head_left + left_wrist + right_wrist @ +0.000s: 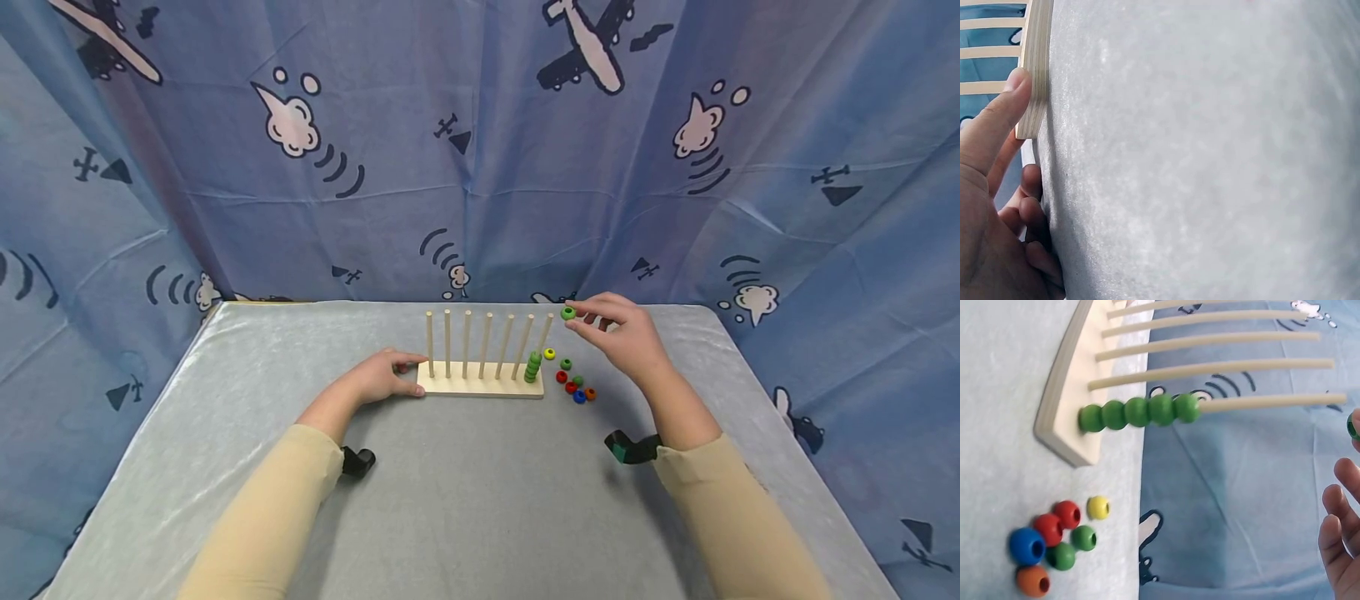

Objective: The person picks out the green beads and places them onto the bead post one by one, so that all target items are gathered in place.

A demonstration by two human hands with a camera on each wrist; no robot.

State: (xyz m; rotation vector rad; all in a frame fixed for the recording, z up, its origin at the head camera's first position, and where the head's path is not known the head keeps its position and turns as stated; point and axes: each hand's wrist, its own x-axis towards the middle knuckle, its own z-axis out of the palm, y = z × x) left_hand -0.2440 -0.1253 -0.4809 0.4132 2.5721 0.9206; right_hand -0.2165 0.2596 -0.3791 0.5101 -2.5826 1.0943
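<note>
Pinching one bead (pixel 567 317): right hand (pixel 622 329) | gripping seven-peg rack (pixel 480 385): left hand (pixel 378 377) | loose beads (pixel 571 387): seven

Loose beads (pixel 572 387) lie on the table (pixel 465 500), just right of the peg board (pixel 474 386).

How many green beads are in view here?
8: five green beads stacked on the rightmost peg, two loose green beads on the table right of the rack, one green bead pinched in the right hand.
</note>
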